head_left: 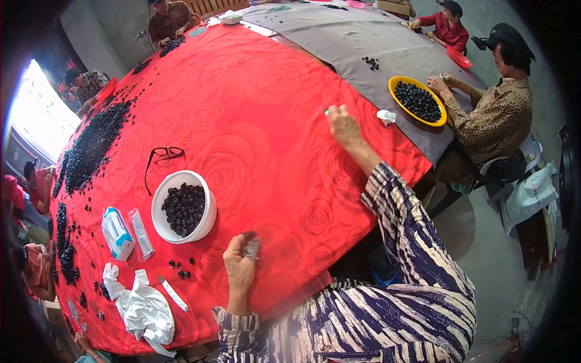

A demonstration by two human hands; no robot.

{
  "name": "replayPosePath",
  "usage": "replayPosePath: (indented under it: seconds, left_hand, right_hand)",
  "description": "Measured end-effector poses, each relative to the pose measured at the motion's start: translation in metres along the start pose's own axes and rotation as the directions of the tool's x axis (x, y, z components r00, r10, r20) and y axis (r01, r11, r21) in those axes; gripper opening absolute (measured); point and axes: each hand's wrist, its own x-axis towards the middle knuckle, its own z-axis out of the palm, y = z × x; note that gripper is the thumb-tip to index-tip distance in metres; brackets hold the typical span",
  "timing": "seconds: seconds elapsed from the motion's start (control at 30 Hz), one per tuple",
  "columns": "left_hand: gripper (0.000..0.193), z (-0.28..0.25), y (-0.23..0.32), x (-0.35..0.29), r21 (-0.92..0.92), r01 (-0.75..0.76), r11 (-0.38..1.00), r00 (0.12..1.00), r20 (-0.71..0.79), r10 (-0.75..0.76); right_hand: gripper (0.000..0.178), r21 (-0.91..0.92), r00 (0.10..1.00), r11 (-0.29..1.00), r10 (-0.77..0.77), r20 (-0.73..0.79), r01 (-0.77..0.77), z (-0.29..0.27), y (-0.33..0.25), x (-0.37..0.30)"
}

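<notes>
My left hand point(238, 270) is closed near the table's front edge. Thumb and fingers grip a grey, fuzzy tangle point(252, 248), and a small dark piece seems to show at the fingertips. My right hand point(345, 128) is raised toward the table's right side. Its fingers pinch something small and pale, too small to name. To the left of my left hand stands a white bowl point(210, 221) partly filled with small black rounded pieces point(183, 209). Several loose black pieces point(181, 273) lie on the red cloth below the bowl.
Glasses point(166, 153), a blue-white box point(117, 235), a clear packet point(141, 234), a white-handled knife point(173, 294) and crumpled white cloth point(145, 310) lie leftward. Black pieces point(91, 148) spread farther left. At right, a person point(499, 115) works beside a yellow bowl point(440, 121); crumpled tissue point(386, 117) lies nearby.
</notes>
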Motion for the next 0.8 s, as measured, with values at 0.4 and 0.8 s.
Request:
replayPosePath:
  seconds: [0.4,0.8]
  left_hand:
    - [0.019,0.002,0.010,0.000,0.098,-0.043,0.994,0.998,-0.042,0.047]
    - [0.022,-0.007,-0.009,0.005,-0.143,-0.116,0.983,0.961,-0.266,0.074]
  right_hand:
    - [0.015,0.008,0.979,0.984,-0.180,0.099,0.180,0.026,0.018,0.007]
    - [0.014,0.433,0.673,0.723,-0.678,0.297,0.538,-0.030,-0.164,-0.123]
